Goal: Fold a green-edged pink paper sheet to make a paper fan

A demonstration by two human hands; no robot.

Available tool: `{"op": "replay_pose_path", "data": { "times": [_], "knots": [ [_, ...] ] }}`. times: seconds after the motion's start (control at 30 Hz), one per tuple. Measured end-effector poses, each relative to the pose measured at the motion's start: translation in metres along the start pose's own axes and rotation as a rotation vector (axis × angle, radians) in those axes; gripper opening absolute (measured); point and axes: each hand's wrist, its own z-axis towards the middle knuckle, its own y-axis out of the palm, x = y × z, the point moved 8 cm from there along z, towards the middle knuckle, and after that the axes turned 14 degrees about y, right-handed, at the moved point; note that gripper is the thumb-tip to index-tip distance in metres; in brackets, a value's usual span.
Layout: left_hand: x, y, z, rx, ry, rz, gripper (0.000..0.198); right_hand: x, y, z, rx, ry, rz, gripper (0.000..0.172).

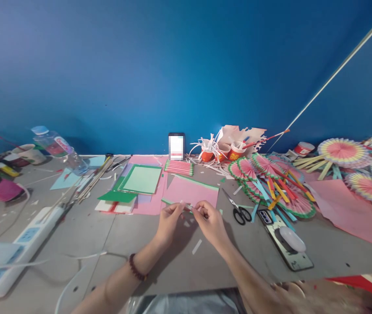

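A pink paper sheet (192,189) with green edging lies in front of me, its near edge between my fingers. My left hand (170,220) pinches that edge from the left, and my right hand (210,222) pinches it a little to the right. Both hands are closed, thumbs against fingers. Behind the sheet sits a pleated pink-and-green paper strip (179,167). Black-handled scissors (239,211) lie just right of my right hand. Small paper scraps (197,247) are scattered under and near my hands.
Green and pink sheets (140,179) are stacked left. Pleated paper fans (271,174) and a phone (285,244) lie right. A lit device (176,146) leans on the blue wall. Paper cups (236,150) stand beside it. A power strip (25,248) and a bottle (60,148) are far left.
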Motion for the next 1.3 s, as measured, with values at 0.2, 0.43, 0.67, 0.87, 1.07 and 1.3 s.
{"op": "replay_pose_path", "data": {
  "times": [0.2, 0.43, 0.67, 0.87, 1.07, 1.3],
  "knots": [
    [0.008, 0.005, 0.001, -0.041, 0.072, 0.03, 0.025, -0.001, 0.002, -0.002, -0.016, -0.026, 0.04, 0.02],
    [0.003, 0.0, 0.001, -0.018, 0.031, 0.073, 0.03, -0.004, -0.001, -0.004, 0.024, -0.041, 0.003, 0.01],
    [-0.003, -0.002, 0.0, 0.005, -0.026, 0.047, 0.031, -0.004, 0.0, -0.005, 0.022, -0.05, -0.021, 0.011],
    [-0.004, -0.001, 0.001, 0.004, -0.039, -0.047, 0.03, -0.008, -0.002, -0.005, 0.056, -0.078, -0.042, 0.01],
    [0.003, 0.005, 0.0, -0.034, 0.043, -0.066, 0.026, -0.011, -0.002, -0.009, 0.06, -0.103, -0.024, 0.01],
    [0.014, 0.005, 0.001, -0.019, 0.131, -0.007, 0.02, -0.012, -0.003, -0.012, 0.1, -0.151, -0.03, 0.01]
  ]
}}
